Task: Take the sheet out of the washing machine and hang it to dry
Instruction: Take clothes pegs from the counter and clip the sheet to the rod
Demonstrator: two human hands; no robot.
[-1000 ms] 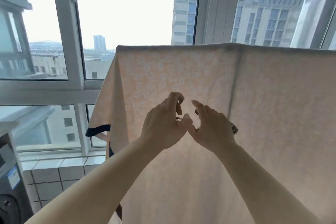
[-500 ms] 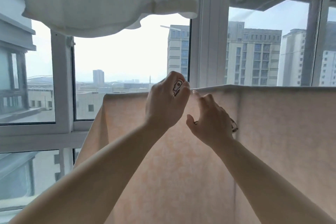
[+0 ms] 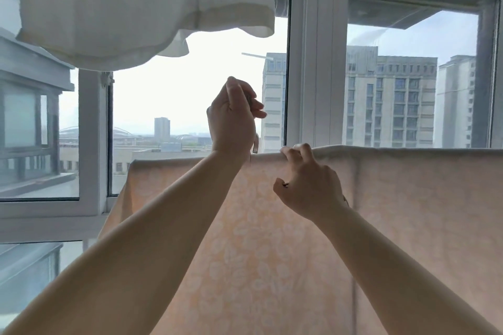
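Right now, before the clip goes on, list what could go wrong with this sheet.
1. The left hand holds the clip above the sheet, not yet on it; it could slip and drop.
2. Only the right hand pinches the top edge; let go early and the sheet may slide.

Open air between hung sheet (image 3: pixel 299 239) and white cloth (image 3: pixel 122 3) overhead
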